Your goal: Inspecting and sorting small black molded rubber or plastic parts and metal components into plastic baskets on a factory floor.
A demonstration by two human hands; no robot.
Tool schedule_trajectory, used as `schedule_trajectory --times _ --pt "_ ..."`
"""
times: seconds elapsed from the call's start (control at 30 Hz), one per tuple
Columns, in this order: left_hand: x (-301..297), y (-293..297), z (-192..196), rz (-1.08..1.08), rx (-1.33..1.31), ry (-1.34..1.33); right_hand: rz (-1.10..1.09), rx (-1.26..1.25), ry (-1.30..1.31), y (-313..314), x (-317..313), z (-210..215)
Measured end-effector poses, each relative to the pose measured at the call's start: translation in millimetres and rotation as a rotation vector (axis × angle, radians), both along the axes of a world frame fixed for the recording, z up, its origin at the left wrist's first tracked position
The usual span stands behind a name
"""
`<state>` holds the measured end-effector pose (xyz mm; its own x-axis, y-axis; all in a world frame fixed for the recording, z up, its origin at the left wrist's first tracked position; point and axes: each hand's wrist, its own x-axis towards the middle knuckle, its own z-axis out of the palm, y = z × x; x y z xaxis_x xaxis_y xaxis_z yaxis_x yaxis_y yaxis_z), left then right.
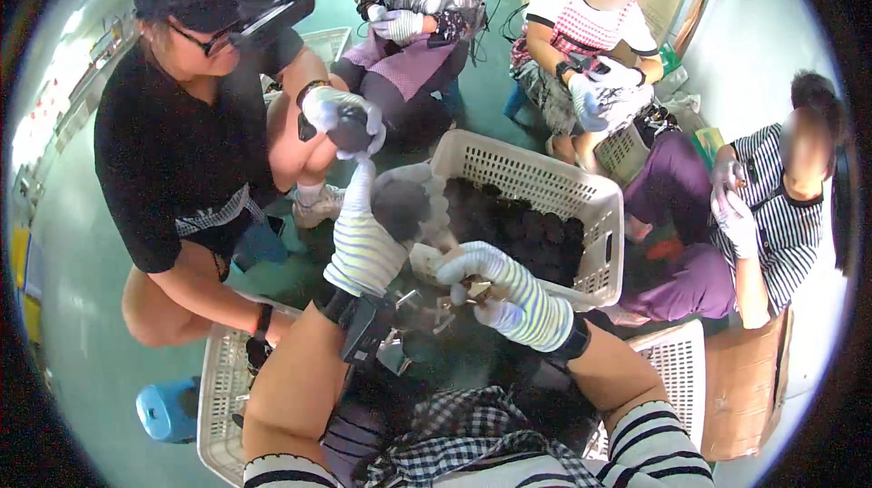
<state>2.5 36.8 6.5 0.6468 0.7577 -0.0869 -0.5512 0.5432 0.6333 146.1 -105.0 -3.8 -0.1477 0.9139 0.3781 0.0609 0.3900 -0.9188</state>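
Observation:
My left hand (365,247), in a white striped glove, is raised at the middle of the view with its fingers round a dark, round piece (400,206). Blur hides the details of that piece. To its right and a little nearer, my right hand (513,297), gloved likewise, is closed with the fingertips pinched on a small brownish, metal-looking part (476,289). What kind of part it is I cannot make out. Between and below the hands, several small shiny bits (436,311) show, blurred. A black device (366,332) is strapped at my left wrist.
Beyond my hands stands a white perforated crate (536,161) of dark round pieces (545,238). Other white baskets (211,397) flank my lap, with cardboard (749,379) at right and a blue stool (163,411) at left. Several gloved co-workers sit around; one at left holds a dark round piece (350,129).

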Motion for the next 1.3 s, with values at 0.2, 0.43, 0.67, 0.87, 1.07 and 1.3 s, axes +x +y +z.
schedule_trajectory --times 0.2,0.43,0.67,0.87,1.07,1.3 --pt "-5.0 -4.3 7.1 -0.112 0.050 0.115 -0.021 -0.010 -0.135 2.7 2.5 0.8" --pt "-8.1 -2.1 4.4 -0.164 0.058 0.173 0.052 0.070 -0.292 4.9 0.8 7.5" --pt "3.2 -11.8 2.3 -0.207 0.061 0.259 -0.066 -0.160 -0.283 -6.4 -4.6 12.1" --pt "14.2 -22.7 5.7 -0.161 0.151 0.356 -0.189 -0.440 0.129 0.3 -14.3 4.5" --pt "20.4 -29.4 -2.0 -0.146 0.298 0.444 -0.168 -0.524 0.192 1.6 -3.8 6.2" --pt "19.4 -36.5 3.2 -0.197 0.432 0.545 -0.195 -0.419 0.185 1.9 -5.2 -4.4"
